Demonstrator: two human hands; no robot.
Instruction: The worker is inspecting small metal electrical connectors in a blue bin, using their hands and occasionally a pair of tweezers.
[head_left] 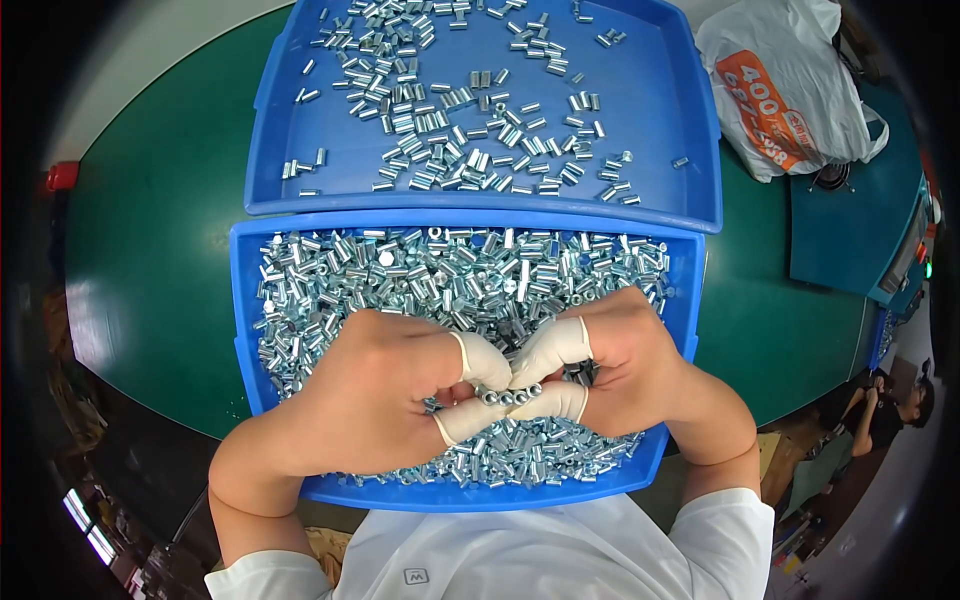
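My left hand [395,385] and my right hand [610,365] meet over the near blue tray [240,330]. White finger cots cover the thumbs and forefingers of both. Pinched between these fingertips is a short row of several small shiny metal sleeves [508,397], their round open ends facing me. Both hands are closed on this row. Below them the near tray holds a deep heap of loose metal sleeves [400,265], some of it hidden under my hands and forearms.
A second blue tray [300,120] adjoins the far side, with scattered metal sleeves [450,165] across its bottom. Both trays rest on a green table [150,280]. A white plastic bag [790,80] lies at the far right beside a teal machine [850,230]. Another person [885,415] is at the right edge.
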